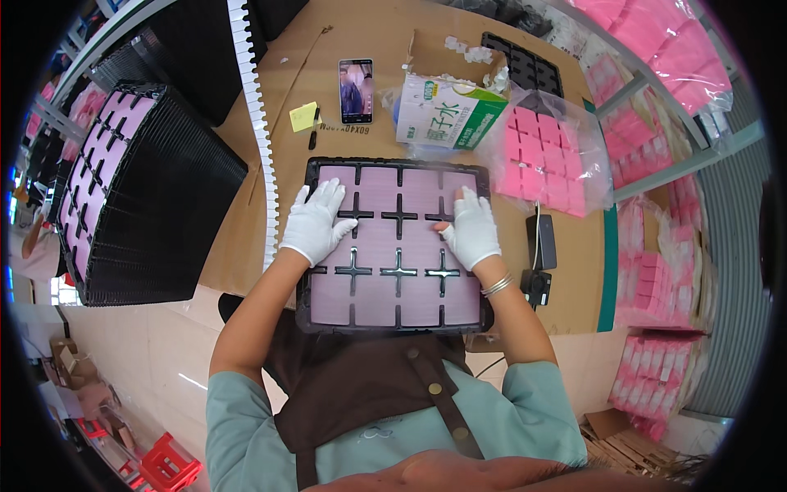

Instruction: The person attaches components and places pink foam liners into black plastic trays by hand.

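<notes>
A black tray point(305, 315) lies on the table in front of me, its compartments filled with lilac foam-like pads point(376, 299). Black cross-shaped dividers show between the pads. My left hand point(316, 221), in a white glove, rests flat on the tray's left part with fingers stretched out. On the right part lies my right hand point(474, 230), also gloved and flat, its bare thumb tip showing through the glove. Neither hand holds anything.
Stacked black trays point(156, 205) with lilac pads stand at the left. Beyond my tray are a phone point(356, 92), a yellow note point(303, 116) and an open carton point(447, 111). Bagged pink pads point(543, 160) lie right, above a black device point(541, 241). A white notched strip point(261, 139) runs along the left.
</notes>
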`<control>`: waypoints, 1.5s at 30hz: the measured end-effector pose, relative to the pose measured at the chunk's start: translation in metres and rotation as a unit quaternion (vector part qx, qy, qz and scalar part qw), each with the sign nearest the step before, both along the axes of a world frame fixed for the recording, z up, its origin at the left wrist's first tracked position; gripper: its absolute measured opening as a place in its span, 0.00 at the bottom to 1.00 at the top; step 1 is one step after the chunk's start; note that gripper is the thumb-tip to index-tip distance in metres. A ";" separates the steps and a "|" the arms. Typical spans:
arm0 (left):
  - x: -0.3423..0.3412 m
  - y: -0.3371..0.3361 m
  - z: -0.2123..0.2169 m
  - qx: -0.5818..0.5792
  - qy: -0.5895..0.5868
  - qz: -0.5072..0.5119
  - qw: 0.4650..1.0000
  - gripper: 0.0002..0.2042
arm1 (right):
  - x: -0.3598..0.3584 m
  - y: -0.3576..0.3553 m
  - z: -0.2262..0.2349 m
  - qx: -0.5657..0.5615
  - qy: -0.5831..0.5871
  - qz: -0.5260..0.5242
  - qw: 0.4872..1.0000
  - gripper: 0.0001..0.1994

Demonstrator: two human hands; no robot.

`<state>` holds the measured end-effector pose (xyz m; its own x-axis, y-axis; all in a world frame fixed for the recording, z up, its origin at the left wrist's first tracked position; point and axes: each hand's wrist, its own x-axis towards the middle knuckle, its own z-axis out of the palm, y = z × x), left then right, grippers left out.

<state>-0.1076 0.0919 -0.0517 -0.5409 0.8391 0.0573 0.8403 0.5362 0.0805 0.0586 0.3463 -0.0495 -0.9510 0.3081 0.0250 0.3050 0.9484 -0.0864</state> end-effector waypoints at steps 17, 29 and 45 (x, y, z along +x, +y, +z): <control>0.013 -0.005 0.010 -0.038 0.017 0.011 0.999 0.23 | 0.028 -0.003 0.036 -0.067 -0.057 0.019 0.996 0.39; 0.100 -0.082 0.042 -0.033 -0.072 -0.092 0.993 0.36 | 0.151 -0.086 0.025 -0.105 -0.009 0.085 0.991 0.34; 0.121 -0.119 0.021 -0.038 -0.077 -0.118 0.989 0.29 | 0.167 -0.072 0.034 -0.066 -0.031 0.092 0.993 0.36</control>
<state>0.0131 -0.0273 -0.0312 -0.3276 0.9416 -0.0780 0.9234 0.3366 0.1845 0.2260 0.2748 -0.0160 -0.9900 0.1256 -0.0642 0.1361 0.9702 -0.2006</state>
